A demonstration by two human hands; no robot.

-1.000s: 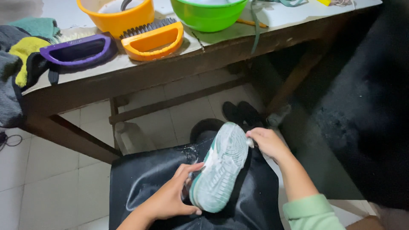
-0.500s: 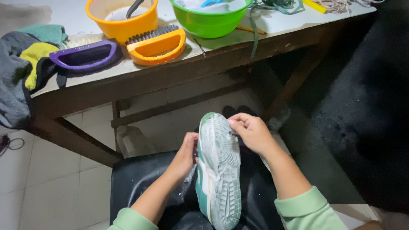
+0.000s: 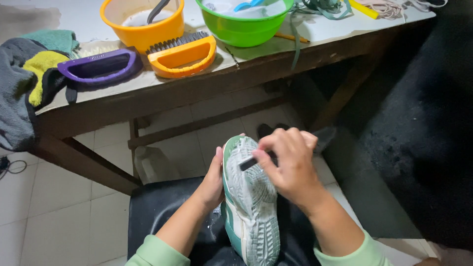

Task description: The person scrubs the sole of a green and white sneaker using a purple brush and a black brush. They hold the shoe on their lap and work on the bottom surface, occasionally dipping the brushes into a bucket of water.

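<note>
1. I see the sneaker (image 3: 250,207) sole-up on my lap, long axis running away from me.
2. Left hand (image 3: 213,178) grips its side.
3. Right hand (image 3: 290,165) pinches a small dark tool (image 3: 249,163) against the sole's toe end.

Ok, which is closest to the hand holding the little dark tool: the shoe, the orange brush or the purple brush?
From the right hand:
1. Shoe, sole up on the lap, right under it.
2. Orange brush, on the table ahead.
3. Purple brush, further left on the table.
</note>
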